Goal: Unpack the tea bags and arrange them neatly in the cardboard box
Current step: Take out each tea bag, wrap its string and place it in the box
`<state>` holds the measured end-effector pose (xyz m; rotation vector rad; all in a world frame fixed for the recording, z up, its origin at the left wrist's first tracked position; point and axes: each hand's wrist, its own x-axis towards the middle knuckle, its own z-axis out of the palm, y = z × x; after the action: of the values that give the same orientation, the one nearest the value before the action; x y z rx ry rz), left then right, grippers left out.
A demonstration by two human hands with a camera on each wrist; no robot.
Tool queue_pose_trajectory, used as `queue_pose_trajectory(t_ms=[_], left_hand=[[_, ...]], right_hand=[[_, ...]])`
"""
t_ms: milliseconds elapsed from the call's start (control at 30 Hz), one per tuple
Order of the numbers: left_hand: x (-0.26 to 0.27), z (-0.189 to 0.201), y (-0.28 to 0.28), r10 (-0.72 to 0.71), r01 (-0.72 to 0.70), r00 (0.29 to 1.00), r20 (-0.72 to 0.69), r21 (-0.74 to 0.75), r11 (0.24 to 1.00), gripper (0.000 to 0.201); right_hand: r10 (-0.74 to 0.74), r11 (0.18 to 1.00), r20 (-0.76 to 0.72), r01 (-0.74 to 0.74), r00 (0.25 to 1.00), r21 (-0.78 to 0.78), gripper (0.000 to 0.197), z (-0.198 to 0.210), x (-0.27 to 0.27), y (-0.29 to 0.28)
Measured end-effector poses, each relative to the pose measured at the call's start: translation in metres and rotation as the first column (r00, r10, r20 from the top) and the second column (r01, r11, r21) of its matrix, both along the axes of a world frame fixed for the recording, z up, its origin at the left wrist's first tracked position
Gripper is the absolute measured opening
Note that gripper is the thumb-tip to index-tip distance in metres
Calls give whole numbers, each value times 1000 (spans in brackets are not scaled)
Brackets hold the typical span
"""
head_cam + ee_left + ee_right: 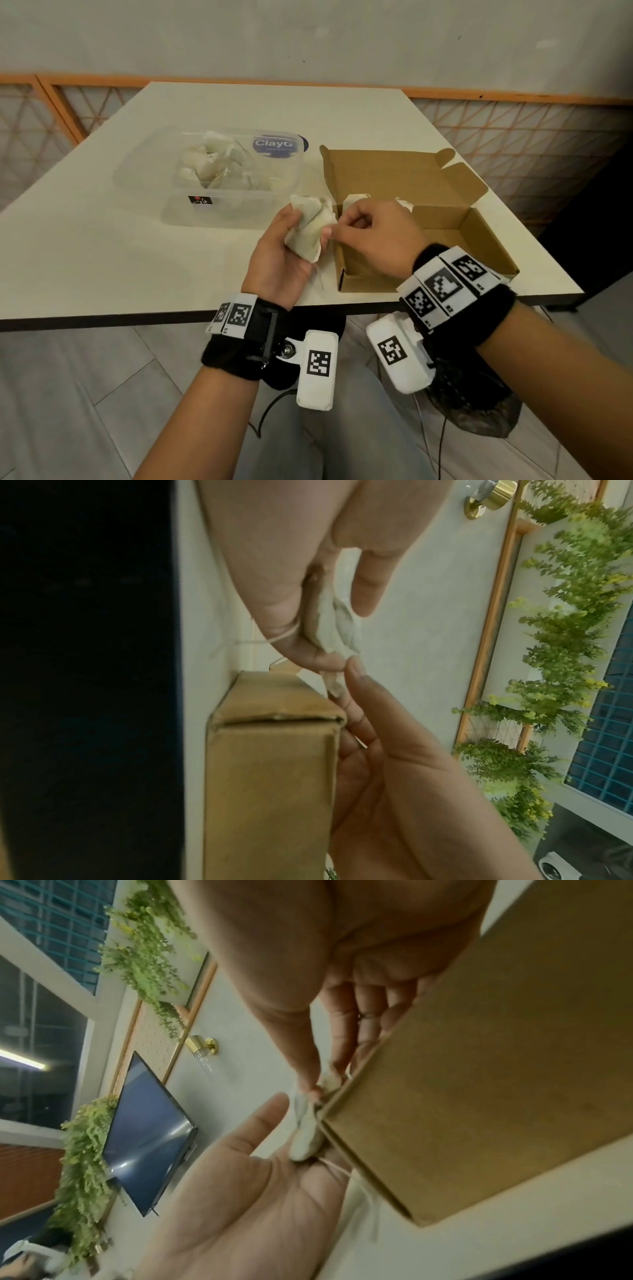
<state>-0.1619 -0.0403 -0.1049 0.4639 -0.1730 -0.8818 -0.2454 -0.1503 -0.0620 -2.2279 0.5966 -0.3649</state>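
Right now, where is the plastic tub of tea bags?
In the head view the tub sits on the table, left of the cardboard box and just beyond the left hand.

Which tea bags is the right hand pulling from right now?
The tea bags held in the left hand, the bunch beside the cardboard box; the right hand pinches its edge. Others lie untouched in the plastic container.

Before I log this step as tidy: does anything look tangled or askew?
One thing: a loose string from the tea bags trails over the left hand. The cardboard box looks intact, and nothing has spilled.
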Motion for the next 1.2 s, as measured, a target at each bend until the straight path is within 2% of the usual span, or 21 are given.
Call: queue_pose_trajectory(t_ms=[100,233,367,467,567,733,833,900,967,1067,1200], left_hand=[[0,-3,-3,19,-22,997,70,39,999,12],[1,-5,-3,19,-28,995,100,89,996,17],[0,-4,-2,10,-25,991,132,112,993,21],[0,-6,-3,29,-55,985,169,152,987,22],[-1,-6,-3,46,-84,978,204,183,980,24],[0,-5,-2,67,-93,984,163,160,983,21],[-1,-5,-2,59,-84,985,162,156,984,22],[0,-5,-2,57,-83,985,163,157,984,23],[0,-6,-3,50,-78,984,170,159,984,21],[1,-8,-4,49,-78,983,179,160,984,22],[3,-10,-5,41,-71,981,192,157,985,23]], right_hand=[[-15,991,74,5,997,135,13,4,3,-1],[-83,946,165,25,983,323,15,10,3,-6],[-136,898,213,30,968,439,15,17,3,-11],[-105,886,209,-4,972,464,12,20,5,-13],[-39,903,149,-29,988,429,10,21,7,-12],[-45,963,65,26,997,270,28,34,-3,-33],[-77,996,-38,78,996,43,25,46,-18,-57],[-108,983,-131,87,985,-161,20,53,-30,-74],[-134,955,-228,64,964,-291,18,58,-41,-89],[-120,936,-363,-17,924,-352,18,62,-52,-99],[-53,923,-479,-139,876,-358,17,65,-52,-101]])
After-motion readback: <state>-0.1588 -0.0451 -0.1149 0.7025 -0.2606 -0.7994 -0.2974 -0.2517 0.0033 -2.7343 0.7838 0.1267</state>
